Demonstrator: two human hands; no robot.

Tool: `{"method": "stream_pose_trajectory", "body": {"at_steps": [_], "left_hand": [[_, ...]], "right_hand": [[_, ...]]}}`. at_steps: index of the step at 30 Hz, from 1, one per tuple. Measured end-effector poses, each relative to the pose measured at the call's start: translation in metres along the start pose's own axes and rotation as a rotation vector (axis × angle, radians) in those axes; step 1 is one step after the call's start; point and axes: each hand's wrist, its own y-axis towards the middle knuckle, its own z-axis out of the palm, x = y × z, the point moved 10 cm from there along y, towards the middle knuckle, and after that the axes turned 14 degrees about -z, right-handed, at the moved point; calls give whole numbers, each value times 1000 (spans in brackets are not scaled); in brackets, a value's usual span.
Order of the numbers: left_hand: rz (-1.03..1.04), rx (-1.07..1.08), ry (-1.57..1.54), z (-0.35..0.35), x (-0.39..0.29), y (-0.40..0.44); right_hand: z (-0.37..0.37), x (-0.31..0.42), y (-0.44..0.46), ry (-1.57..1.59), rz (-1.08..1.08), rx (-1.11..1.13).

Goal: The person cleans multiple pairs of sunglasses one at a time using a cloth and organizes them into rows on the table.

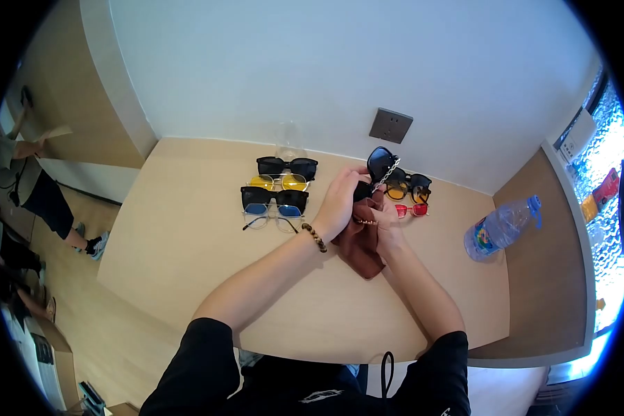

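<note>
Dark sunglasses with a chunky chain are raised above the table, with my left hand closed around their near side. In my right hand is a brown piece of soft fabric, a cloth or a pouch, its upper part pressed against the sunglasses. My left fingertips are partly hidden behind the glasses. Left of my hands lie black sunglasses, yellow-lensed glasses, more black sunglasses, blue-lensed glasses and clear glasses. Beyond my right hand are dark sunglasses and red-lensed glasses.
A plastic bottle with a blue cap leans at the right, near the wooden side panel. Something transparent stands at the wall behind the glasses. A socket is on the wall. Other people are at the far left.
</note>
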Motion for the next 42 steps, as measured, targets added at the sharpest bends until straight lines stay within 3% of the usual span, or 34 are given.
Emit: {"method": "stream_pose_trajectory", "body": {"at_steps": [2, 5, 6, 8, 9, 13, 19, 22, 24, 26, 34, 37, 39, 42], "left_hand": [[131, 23, -46, 2, 4, 5], [91, 53, -40, 3, 16, 7], [91, 52, -42, 4, 18, 8], [144, 120, -49, 12, 14, 4], [144, 117, -51, 12, 15, 3], [180, 0, 40, 2, 7, 3], [76, 7, -131, -6, 8, 11], [29, -37, -186, -10, -2, 8], [1, -105, -204, -19, -3, 12], [34, -137, -196, -30, -9, 17], [-18, 142, -281, -15, -21, 7], [-35, 206, -280, -13, -24, 5], [-46, 205, -263, -14, -26, 4], [-55, 256, -263, -9, -28, 3]], "right_hand": [[-5, -8, 1, 18, 31, 64], [-48, -42, 8, -62, 138, 37], [-52, -49, 13, -63, 139, 38], [-70, -58, 22, -110, 130, -193], [-80, -69, 32, 10, 21, -75], [-43, -38, 25, 106, -132, -9], [-13, -12, 6, -82, -28, -37], [-10, -18, 6, 32, 41, 46], [-14, -18, 7, -15, 26, 12], [4, -2, 2, 142, 55, -151], [-15, -2, 4, 84, 30, -189], [-13, -18, -5, 154, 217, -166], [16, -29, -17, 331, 456, 7], [47, -12, -20, 509, 520, 43]]}}
